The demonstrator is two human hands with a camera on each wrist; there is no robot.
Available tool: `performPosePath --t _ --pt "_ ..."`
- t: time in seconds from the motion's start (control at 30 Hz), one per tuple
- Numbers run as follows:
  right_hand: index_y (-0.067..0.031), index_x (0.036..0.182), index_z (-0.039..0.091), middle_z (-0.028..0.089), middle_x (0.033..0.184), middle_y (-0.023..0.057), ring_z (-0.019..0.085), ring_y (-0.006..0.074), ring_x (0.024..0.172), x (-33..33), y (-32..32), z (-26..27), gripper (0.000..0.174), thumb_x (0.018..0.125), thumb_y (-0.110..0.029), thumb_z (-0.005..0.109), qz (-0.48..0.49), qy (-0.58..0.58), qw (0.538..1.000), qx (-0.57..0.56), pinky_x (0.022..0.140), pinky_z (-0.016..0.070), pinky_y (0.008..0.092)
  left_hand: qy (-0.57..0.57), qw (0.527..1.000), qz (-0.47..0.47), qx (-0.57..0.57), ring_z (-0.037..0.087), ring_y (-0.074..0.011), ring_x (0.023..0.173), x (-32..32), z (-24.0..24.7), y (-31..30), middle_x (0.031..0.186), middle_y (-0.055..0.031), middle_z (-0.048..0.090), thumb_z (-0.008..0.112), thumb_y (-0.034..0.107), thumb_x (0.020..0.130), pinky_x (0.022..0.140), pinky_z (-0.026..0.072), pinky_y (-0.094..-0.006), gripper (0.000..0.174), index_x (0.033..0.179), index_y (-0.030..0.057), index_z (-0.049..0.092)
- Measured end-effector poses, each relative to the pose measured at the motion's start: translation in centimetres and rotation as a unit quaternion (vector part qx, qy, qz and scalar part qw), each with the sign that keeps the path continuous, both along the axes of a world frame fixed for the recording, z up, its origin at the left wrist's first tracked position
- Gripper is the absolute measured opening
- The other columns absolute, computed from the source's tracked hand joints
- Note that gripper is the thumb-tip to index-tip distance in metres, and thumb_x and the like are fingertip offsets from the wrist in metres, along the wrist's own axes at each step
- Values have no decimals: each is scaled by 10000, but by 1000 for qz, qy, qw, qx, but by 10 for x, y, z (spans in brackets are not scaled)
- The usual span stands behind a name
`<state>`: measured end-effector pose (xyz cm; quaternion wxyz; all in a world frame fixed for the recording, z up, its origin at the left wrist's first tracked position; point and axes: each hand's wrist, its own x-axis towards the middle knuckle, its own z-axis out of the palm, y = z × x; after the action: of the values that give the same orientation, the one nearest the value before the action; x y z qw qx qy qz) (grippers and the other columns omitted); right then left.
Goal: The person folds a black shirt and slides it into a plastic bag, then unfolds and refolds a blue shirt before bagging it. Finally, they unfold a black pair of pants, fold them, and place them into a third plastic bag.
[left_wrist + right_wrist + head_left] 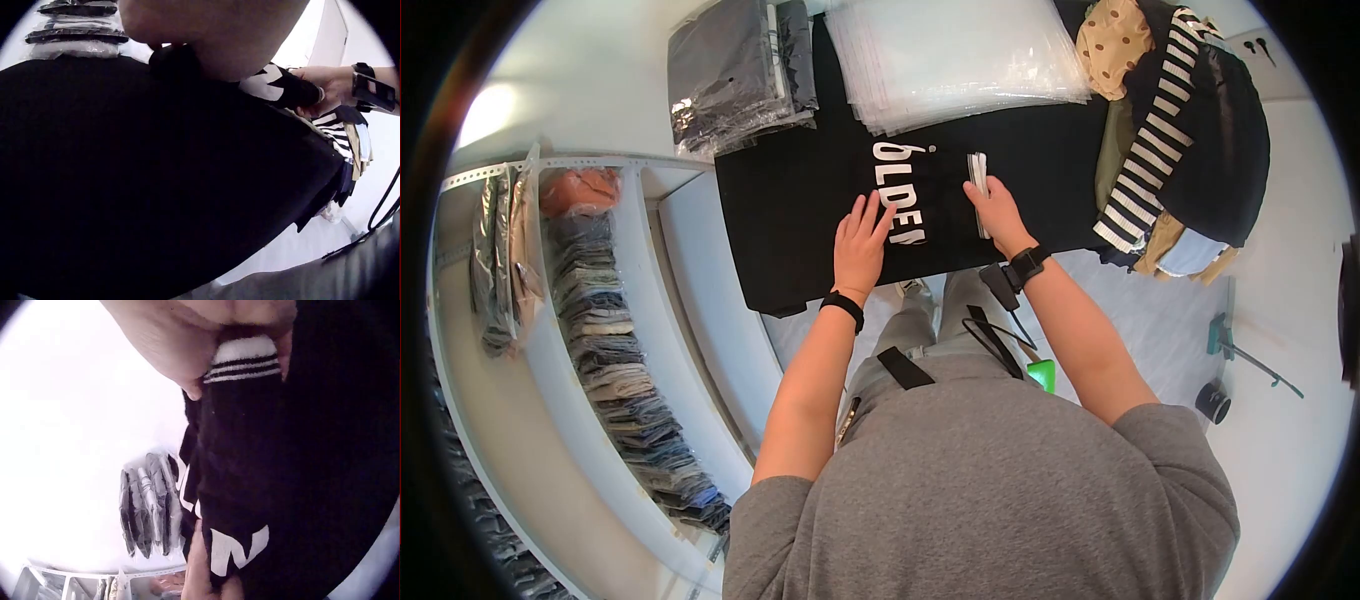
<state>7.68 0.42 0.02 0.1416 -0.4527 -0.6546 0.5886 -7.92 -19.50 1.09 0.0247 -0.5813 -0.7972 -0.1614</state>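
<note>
A black knit garment (240, 456) with large white letters (892, 172) and a white-striped end (244, 359) lies on the black-covered table (775, 230). My right hand (1000, 212) grips the striped end, thumb on one side and fingers on the other. Fingers of my left hand (860, 248) are extended and touch the lower letters. In the right wrist view the left fingertips (197, 556) show beside the lettering. The left wrist view has the left hand (212, 31) large at the top, hiding part of the garment.
A stack of clear plastic bags (960, 60) and bagged dark garments (735, 75) lie along the table's far side. At the right is a pile of clothes with a black-and-white striped piece (1165, 125). Shelves of folded, bagged clothing (615, 350) stand on the left.
</note>
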Motion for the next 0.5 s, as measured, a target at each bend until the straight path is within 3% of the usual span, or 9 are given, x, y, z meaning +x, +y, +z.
performPosePath --t 0.07,0.13,0.2,0.23,0.3,0.37,0.43,0.47,0.5 --pt "-6 972 556 596 845 90 579 213 746 -2 4 -6 346 853 -324 623 -9 -46 998 49 674 459 342 -39 998 -29 -27 421 -307 1239 -3 -12 1 1330 -129 464 591 -20 671 962 380 -404 614 1268 74 484" --pt "-4 968 563 598 858 93 583 224 736 -2 2 -1 327 869 -313 607 -17 -95 991 97 688 459 341 -67 997 -21 -42 417 -314 1241 3 -1 3 1336 -136 456 572 -15 682 970 375 -408 591 1261 69 490" --pt "-4 966 561 611 913 162 579 331 840 -7 -2 6 266 839 -230 616 -76 -166 976 121 755 455 387 -92 994 -11 -56 413 -320 1243 4 13 4 1342 -142 448 554 -10 694 979 370 -413 568 1255 64 495" --pt "-4 966 561 611 913 162 579 331 840 -10 -3 12 266 839 -230 616 -76 -165 976 121 755 455 387 -110 993 -15 -27 403 -325 1251 2 21 4 1344 -149 443 545 6 712 991 358 -421 553 1260 59 488" --pt "-29 995 567 601 1025 157 568 317 945 -14 -9 22 246 811 -187 607 -31 -105 888 447 805 444 405 -130 991 -20 -1 392 -331 1259 -2 29 10 1346 -156 439 535 22 730 1004 345 -430 539 1265 54 480" --pt "-75 1152 540 536 1219 119 495 283 1133 -22 -19 30 365 808 -182 598 131 -58 867 476 949 376 424 -108 991 -68 50 366 -340 1277 -5 25 31 1359 -163 421 539 86 766 1027 316 -447 519 1278 56 464" --pt "-160 1256 506 441 1351 89 386 268 1263 -30 -31 24 456 820 -257 598 202 -135 807 538 1008 306 495 -93 993 -75 8 336 -334 1302 -4 15 51 1387 -151 394 566 161 794 1041 295 -458 526 1300 76 452" --pt "-160 1256 506 441 1351 89 386 268 1263 -31 -31 20 456 820 -257 598 202 -136 805 540 1008 306 495 -67 996 -56 -7 319 -331 1313 -3 12 58 1406 -143 371 577 202 801 1046 291 -456 541 1313 86 444" --pt "-221 1300 470 371 1405 73 316 272 1309 -32 -30 17 496 825 -300 589 205 -171 801 536 1011 281 538 -42 998 -37 -24 303 -328 1324 -4 7 64 1425 -136 349 587 244 809 1052 286 -454 557 1325 97 436"
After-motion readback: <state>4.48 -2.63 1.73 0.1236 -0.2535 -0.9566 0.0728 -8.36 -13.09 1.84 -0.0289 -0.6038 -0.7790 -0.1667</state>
